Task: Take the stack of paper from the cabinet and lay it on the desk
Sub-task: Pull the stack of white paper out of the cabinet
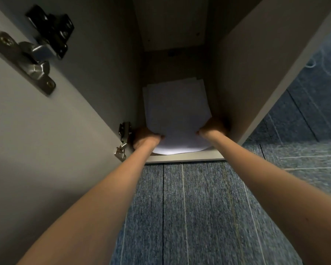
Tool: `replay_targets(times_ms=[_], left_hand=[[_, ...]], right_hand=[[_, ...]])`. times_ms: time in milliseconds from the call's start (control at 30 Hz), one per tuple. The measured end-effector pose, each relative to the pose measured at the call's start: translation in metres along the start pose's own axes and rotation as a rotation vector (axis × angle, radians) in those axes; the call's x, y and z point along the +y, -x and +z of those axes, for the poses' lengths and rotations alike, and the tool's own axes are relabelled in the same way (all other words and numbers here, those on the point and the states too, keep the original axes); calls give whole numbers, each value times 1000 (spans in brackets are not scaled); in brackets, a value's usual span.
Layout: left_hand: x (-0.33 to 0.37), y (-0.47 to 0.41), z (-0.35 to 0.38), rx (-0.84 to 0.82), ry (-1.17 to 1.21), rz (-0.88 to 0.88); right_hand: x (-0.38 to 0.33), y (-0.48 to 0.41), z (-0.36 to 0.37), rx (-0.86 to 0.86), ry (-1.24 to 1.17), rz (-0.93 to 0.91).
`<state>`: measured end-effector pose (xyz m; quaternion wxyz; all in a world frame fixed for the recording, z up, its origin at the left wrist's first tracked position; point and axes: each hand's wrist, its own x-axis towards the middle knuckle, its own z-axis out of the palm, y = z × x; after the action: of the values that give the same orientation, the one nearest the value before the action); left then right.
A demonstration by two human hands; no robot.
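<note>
A stack of white paper (177, 109) lies on the floor of a narrow grey cabinet (243, 77), its near edge bowed down over the cabinet's front lip. My left hand (144, 137) grips the stack's near left corner, thumb on top. On the near right corner my right hand (214, 127) holds the stack the same way. Both forearms reach in from below. The fingers under the sheets are hidden. The desk is out of view.
The open cabinet door (36, 140) stands at the left with metal hinges (123, 140) close to my left hand. The cabinet's right wall runs right beside my right hand. Blue carpet tiles (189, 207) cover the floor in front.
</note>
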<state>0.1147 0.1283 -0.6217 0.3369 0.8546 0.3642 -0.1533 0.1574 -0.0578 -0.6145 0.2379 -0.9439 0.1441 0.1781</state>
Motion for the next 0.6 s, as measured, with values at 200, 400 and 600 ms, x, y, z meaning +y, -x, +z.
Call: replay_targets(times_ms=[200, 400, 600], left_hand=[[-4, -13, 13, -116, 93, -25], [6, 10, 4, -174, 570, -26], [-5, -1, 1, -113, 729, -85]], right_hand=[[4, 1, -4, -82, -134, 20], [2, -3, -21, -226, -419, 14], [0, -3, -34, -166, -707, 20]])
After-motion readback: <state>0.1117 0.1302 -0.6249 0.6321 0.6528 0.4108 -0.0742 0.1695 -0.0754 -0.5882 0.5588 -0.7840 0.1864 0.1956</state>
